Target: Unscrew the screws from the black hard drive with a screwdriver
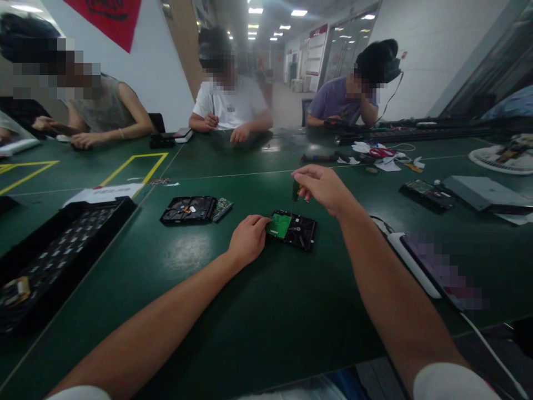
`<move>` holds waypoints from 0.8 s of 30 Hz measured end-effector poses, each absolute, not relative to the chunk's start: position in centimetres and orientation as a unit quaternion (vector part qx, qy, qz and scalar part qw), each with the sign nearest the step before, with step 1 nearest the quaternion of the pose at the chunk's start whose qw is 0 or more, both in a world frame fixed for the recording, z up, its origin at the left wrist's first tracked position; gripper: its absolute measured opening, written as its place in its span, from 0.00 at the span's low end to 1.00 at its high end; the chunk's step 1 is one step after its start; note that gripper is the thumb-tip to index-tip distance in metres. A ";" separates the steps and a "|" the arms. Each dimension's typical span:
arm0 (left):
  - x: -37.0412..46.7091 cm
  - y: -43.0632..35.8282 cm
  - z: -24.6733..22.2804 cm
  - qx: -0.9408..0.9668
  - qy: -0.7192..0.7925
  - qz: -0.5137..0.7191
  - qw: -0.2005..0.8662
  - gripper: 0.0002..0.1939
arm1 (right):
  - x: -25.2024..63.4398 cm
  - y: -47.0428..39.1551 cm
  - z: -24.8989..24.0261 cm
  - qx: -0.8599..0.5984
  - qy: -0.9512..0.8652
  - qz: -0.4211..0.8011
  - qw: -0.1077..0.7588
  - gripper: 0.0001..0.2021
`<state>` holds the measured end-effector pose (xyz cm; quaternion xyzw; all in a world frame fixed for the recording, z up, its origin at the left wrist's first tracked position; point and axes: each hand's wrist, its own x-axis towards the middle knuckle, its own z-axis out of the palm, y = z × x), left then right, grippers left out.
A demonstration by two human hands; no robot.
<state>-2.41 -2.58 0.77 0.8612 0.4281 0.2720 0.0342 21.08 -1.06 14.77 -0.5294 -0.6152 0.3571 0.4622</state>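
Observation:
In front of me on the table lies a hard drive (303,232), black, with a green circuit board (280,225) on its left part. My left hand (250,239) is closed at the drive's left edge, fingers pressed together against it. Above the drive, my right hand (322,186) grips a screwdriver (295,191) with a dark green and yellow handle. The screwdriver stands upright, its thin shaft reaching down to the right edge of the green board. Whether its tip sits in a screw is too small to tell.
Left of the drive lie another opened hard drive (189,210) and a loose circuit board (222,209). A long black tray (62,255) stands farther left. To the right are a third drive (428,194), a grey box (487,193) and a power strip (412,264). Several people sit across the table.

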 end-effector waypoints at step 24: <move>-2.4 -2.4 0.5 0.859 0.427 0.279 0.034 0.17 | 21.2 -1.4 15.0 -0.534 -0.640 0.321 0.449 0.06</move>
